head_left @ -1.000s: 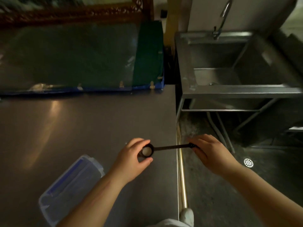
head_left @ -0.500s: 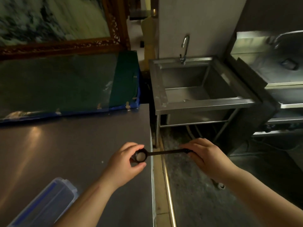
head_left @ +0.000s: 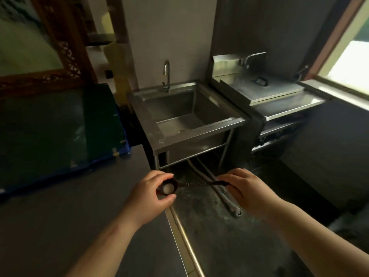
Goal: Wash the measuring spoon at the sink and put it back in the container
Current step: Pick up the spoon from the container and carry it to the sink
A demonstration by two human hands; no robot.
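A black measuring spoon (head_left: 196,184) lies level between both hands, its round bowl holding something white. My left hand (head_left: 151,193) pinches the bowl end, over the right edge of the steel table. My right hand (head_left: 242,189) holds the tip of the handle, out over the floor. The steel sink (head_left: 201,127) with its curved tap (head_left: 166,75) stands straight ahead, beyond the hands. The plastic container is out of view.
The grey steel table (head_left: 69,216) fills the left, with a green and blue board (head_left: 60,126) at its back. Grey drain hoses (head_left: 223,196) trail on the concrete floor under the sink. A second steel unit with a lidded tray (head_left: 277,90) stands right of the sink, below a window.
The view has lifted and turned right, bringing the sink to the centre. The clear container has dropped out of view at lower left. Both hands keep their grip on the spoon.
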